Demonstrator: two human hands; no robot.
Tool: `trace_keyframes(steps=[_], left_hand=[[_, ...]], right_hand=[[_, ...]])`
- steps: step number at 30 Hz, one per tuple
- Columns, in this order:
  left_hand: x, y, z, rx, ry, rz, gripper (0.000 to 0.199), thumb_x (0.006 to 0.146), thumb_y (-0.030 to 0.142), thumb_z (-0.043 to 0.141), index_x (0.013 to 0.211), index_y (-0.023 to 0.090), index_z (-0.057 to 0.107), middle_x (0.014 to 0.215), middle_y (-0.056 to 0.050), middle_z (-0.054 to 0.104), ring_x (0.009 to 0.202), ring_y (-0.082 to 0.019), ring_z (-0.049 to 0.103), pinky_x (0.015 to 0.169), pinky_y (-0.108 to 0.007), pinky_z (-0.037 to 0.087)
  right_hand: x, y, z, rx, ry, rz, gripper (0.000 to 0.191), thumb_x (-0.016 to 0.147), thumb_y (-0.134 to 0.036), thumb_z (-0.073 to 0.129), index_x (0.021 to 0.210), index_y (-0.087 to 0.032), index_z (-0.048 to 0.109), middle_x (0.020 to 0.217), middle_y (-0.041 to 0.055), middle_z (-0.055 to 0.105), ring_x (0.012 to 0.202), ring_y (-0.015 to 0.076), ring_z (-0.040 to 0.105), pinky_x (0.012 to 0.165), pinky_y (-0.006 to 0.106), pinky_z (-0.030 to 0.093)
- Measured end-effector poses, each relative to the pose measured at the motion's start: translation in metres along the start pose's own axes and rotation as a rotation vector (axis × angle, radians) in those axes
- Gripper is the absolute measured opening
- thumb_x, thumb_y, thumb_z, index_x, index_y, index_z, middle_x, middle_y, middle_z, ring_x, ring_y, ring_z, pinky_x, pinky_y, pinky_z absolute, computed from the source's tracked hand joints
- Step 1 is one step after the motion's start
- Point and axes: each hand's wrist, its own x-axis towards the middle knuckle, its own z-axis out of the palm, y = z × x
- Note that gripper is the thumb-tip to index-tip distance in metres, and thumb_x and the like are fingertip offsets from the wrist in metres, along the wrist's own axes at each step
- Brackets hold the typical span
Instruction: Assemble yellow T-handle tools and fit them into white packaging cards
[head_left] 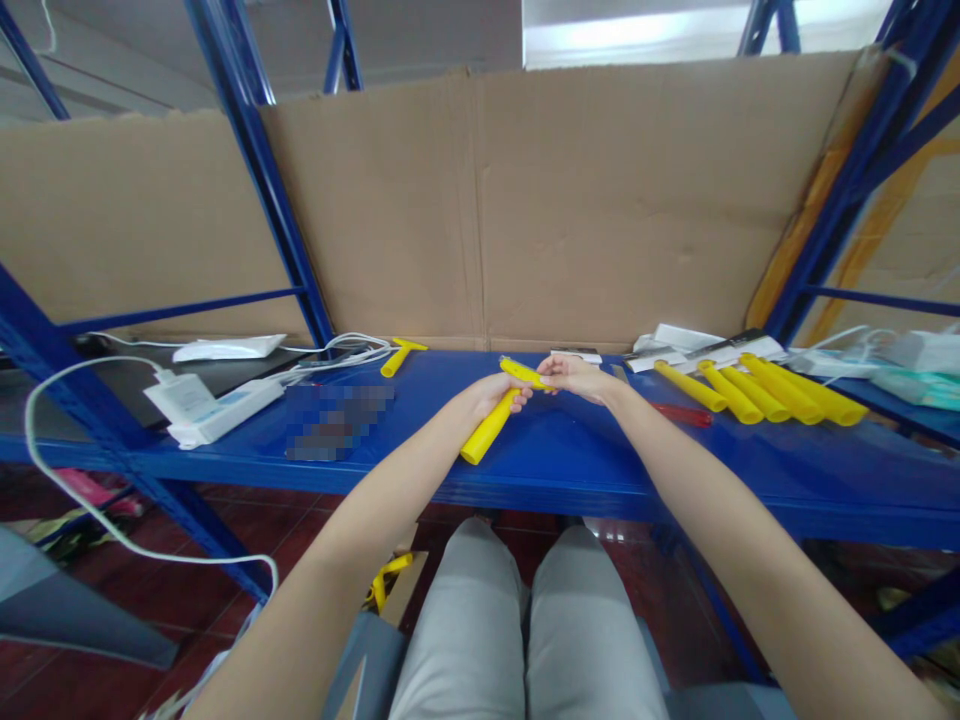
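Over the blue tabletop, my left hand is closed around a yellow T-shaped plastic tool. Its thick tubular handle points down toward the front edge, and its narrower crosspiece is at the top. My right hand pinches the right end of that crosspiece with thumb and fingers. Part of the tool is hidden behind my fingers. A second yellow T-shaped piece lies farther back on the left. To the right of my hands rest a red-handled object and several yellow tube-handled pieces side by side.
White power strip and charger sit at left, their cable hanging past the front edge. Cardboard walls the back between blue posts. White packets lie at back right. Below, a box holds yellow pieces.
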Motion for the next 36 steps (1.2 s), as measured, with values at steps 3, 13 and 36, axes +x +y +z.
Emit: trace_keyframes(steps=[3, 13, 36], left_hand=[[-0.002, 0.001, 0.001, -0.002, 0.002, 0.005, 0.015, 0.083, -0.001, 0.042, 0.080, 0.010, 0.053, 0.052, 0.003, 0.046, 0.037, -0.004, 0.037, 0.034, -0.013, 0.026], [-0.012, 0.007, 0.012, -0.010, 0.062, 0.045, 0.020, 0.086, -0.001, 0.035, 0.080, 0.012, 0.050, 0.050, 0.005, 0.042, 0.036, -0.003, 0.034, 0.034, -0.013, 0.026], [-0.005, 0.010, -0.004, -0.227, 0.169, 0.178, 0.020, 0.091, 0.003, 0.037, 0.076, 0.014, 0.046, 0.049, 0.005, 0.040, 0.033, -0.003, 0.033, 0.032, -0.012, 0.025]], right_hand=[[0.000, 0.000, 0.001, 0.016, 0.006, -0.004, 0.025, 0.060, -0.012, 0.075, 0.077, -0.019, 0.058, 0.068, -0.0025, 0.060, 0.063, 0.0098, 0.054, 0.061, 0.025, 0.044], [0.000, 0.000, 0.001, 0.181, 0.042, 0.019, 0.028, 0.061, -0.017, 0.077, 0.083, -0.020, 0.059, 0.077, -0.0020, 0.061, 0.067, 0.0098, 0.057, 0.062, 0.025, 0.045], [-0.006, -0.024, -0.034, -0.520, 0.448, -0.076, 0.007, 0.080, -0.023, 0.058, 0.084, -0.017, 0.060, 0.081, 0.0053, 0.067, 0.070, 0.0140, 0.060, 0.063, 0.025, 0.048]])
